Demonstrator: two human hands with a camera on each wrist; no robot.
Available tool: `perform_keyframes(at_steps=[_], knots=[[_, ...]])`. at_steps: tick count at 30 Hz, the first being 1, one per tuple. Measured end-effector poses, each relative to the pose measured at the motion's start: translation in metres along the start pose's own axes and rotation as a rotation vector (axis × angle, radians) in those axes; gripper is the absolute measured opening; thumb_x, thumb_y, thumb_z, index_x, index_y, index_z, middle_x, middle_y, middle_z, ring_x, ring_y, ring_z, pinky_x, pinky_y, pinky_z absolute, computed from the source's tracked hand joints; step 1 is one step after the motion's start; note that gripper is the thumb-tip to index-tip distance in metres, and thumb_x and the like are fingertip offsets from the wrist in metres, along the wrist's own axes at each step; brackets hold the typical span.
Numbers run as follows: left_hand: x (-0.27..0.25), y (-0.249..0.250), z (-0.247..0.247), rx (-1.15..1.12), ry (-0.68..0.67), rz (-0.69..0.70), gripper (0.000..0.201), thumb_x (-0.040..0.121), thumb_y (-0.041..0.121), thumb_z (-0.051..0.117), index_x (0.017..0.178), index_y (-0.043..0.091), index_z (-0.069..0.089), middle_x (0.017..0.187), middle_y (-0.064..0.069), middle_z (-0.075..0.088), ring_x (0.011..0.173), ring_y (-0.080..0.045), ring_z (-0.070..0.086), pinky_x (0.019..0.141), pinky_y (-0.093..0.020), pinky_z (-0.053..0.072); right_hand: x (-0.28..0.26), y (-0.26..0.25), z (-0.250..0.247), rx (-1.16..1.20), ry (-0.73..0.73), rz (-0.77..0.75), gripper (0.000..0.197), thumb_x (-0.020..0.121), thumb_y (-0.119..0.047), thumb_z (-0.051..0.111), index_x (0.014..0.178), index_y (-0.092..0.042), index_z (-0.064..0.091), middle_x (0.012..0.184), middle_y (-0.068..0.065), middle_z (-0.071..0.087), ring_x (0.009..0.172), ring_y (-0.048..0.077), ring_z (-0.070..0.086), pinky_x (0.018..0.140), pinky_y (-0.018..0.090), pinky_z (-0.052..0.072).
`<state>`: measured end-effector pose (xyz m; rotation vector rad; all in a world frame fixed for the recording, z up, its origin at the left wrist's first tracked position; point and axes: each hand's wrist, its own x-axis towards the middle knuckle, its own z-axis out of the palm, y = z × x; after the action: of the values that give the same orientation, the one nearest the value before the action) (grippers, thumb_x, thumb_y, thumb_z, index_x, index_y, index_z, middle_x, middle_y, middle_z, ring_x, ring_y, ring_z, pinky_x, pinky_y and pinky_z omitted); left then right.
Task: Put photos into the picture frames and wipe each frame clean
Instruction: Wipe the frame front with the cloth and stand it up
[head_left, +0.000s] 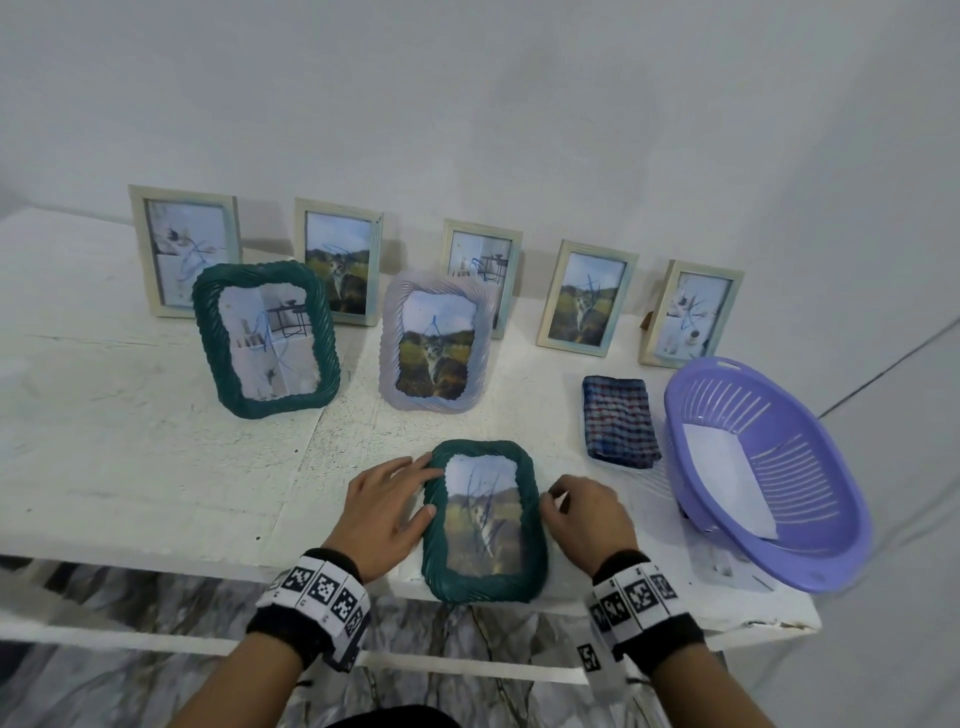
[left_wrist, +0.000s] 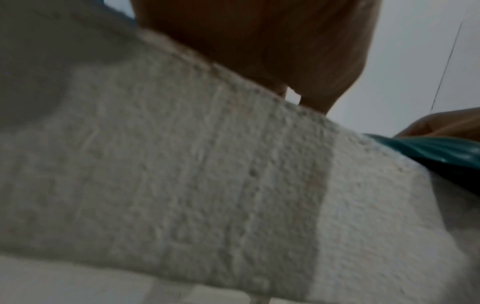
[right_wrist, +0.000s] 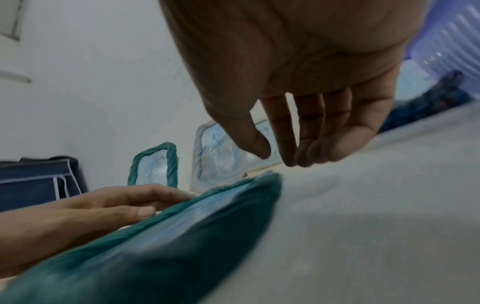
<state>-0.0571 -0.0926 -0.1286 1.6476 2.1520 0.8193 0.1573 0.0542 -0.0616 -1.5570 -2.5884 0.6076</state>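
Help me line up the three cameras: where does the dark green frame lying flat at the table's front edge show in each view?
Head: the green frame lies at bottom centre, between the left hand and the right hand.
Left wrist: only a green sliver at the right edge, past the table edge.
Right wrist: it fills the lower left, blurred.
Shared landmark: the left hand's fingers on the frame's left rim, seen in the head and right wrist views.
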Motion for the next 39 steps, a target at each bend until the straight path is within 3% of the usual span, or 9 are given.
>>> perform_keyframes(at_steps=[4, 12, 18, 22, 26, 30, 33, 37, 39], knots=[[-0.001, -0.001, 0.002, 0.008, 0.021, 0.004, 0.05, 0.087, 0.059, 0.031, 0.134, 0.044, 0.044, 0.149, 0.02, 0.033, 0.135, -0.003, 0.026, 0.103, -0.024, 0.014, 0.042, 0.004, -0.036, -0.059, 0.246, -0.067, 0.033, 0.094, -0.031, 0.049, 0.118, -0.01, 0.057, 0.119, 0.012, 0.054, 0.111, 0.029, 0.049, 0.091, 0.038, 0.043], [-0.001, -0.004, 0.004, 0.04, 0.038, 0.014, 0.05, 0.088, 0.059, 0.031, 0.134, 0.045, 0.043, 0.149, 0.022, 0.033, 0.135, -0.001, 0.026, 0.102, -0.02, 0.012, 0.105, 0.022, -0.038, -0.312, 0.026, 0.22, 0.041, 0.095, -0.032, 0.046, 0.129, -0.008, 0.047, 0.141, 0.018, 0.034, 0.126, 0.038, 0.033, 0.096, 0.047, 0.041], [-0.001, -0.003, 0.004, 0.065, 0.06, 0.026, 0.048, 0.089, 0.058, 0.03, 0.133, 0.045, 0.044, 0.149, 0.023, 0.033, 0.134, -0.003, 0.027, 0.102, -0.023, 0.014, 0.116, 0.029, -0.034, -0.304, 0.101, 0.177, 0.033, 0.09, -0.014, 0.053, 0.122, -0.008, 0.051, 0.13, 0.014, 0.044, 0.118, 0.037, 0.041, 0.087, 0.045, 0.045], [-0.002, 0.002, 0.001, 0.085, 0.051, 0.05, 0.055, 0.093, 0.063, 0.02, 0.141, 0.042, 0.036, 0.151, 0.02, 0.032, 0.136, -0.004, 0.025, 0.105, -0.024, 0.013, 0.117, 0.026, -0.048, -0.217, 0.099, 0.16, 0.037, 0.088, -0.015, 0.055, 0.123, -0.003, 0.05, 0.128, 0.018, 0.047, 0.117, 0.039, 0.045, 0.092, 0.042, 0.043], [-0.004, 0.002, 0.003, 0.155, 0.023, 0.077, 0.052, 0.097, 0.059, 0.018, 0.145, 0.042, 0.033, 0.151, 0.013, 0.036, 0.135, -0.011, 0.031, 0.106, -0.031, 0.018, 0.092, 0.002, -0.056, -0.163, 0.192, -0.023, 0.03, 0.093, -0.014, 0.047, 0.12, -0.001, 0.052, 0.118, 0.019, 0.049, 0.107, 0.038, 0.045, 0.089, 0.042, 0.038], [-0.004, 0.003, 0.004, 0.214, 0.003, 0.071, 0.05, 0.099, 0.056, 0.018, 0.144, 0.04, 0.034, 0.149, 0.008, 0.04, 0.131, -0.015, 0.036, 0.104, -0.036, 0.023, 0.044, -0.023, -0.031, -0.133, 0.213, -0.331, 0.024, 0.089, -0.015, 0.053, 0.109, -0.005, 0.063, 0.098, 0.019, 0.054, 0.088, 0.036, 0.051, 0.073, 0.041, 0.044], [-0.005, 0.004, 0.006, 0.271, -0.016, 0.064, 0.05, 0.099, 0.054, 0.021, 0.145, 0.038, 0.034, 0.149, 0.005, 0.04, 0.129, -0.019, 0.039, 0.103, -0.039, 0.025, 0.021, -0.035, -0.005, -0.251, 0.128, -0.373, 0.03, 0.078, -0.029, 0.046, 0.088, -0.011, 0.067, 0.084, 0.014, 0.055, 0.073, 0.035, 0.054, 0.058, 0.04, 0.046], [-0.005, 0.006, 0.006, 0.318, -0.023, 0.058, 0.049, 0.099, 0.051, 0.025, 0.143, 0.036, 0.039, 0.148, 0.002, 0.042, 0.127, -0.023, 0.044, 0.104, -0.04, 0.025, 0.012, -0.042, 0.011, -0.326, 0.026, -0.307, 0.033, 0.081, -0.045, 0.051, 0.094, -0.018, 0.064, 0.099, 0.012, 0.051, 0.088, 0.033, 0.051, 0.064, 0.042, 0.048], [-0.005, 0.007, 0.007, 0.349, -0.027, 0.055, 0.049, 0.099, 0.051, 0.024, 0.142, 0.034, 0.041, 0.149, 0.001, 0.041, 0.13, -0.024, 0.042, 0.105, -0.041, 0.025, 0.011, -0.043, 0.013, -0.298, -0.004, -0.282, 0.029, 0.082, -0.037, 0.061, 0.103, -0.017, 0.063, 0.107, 0.014, 0.049, 0.095, 0.036, 0.048, 0.067, 0.044, 0.049]])
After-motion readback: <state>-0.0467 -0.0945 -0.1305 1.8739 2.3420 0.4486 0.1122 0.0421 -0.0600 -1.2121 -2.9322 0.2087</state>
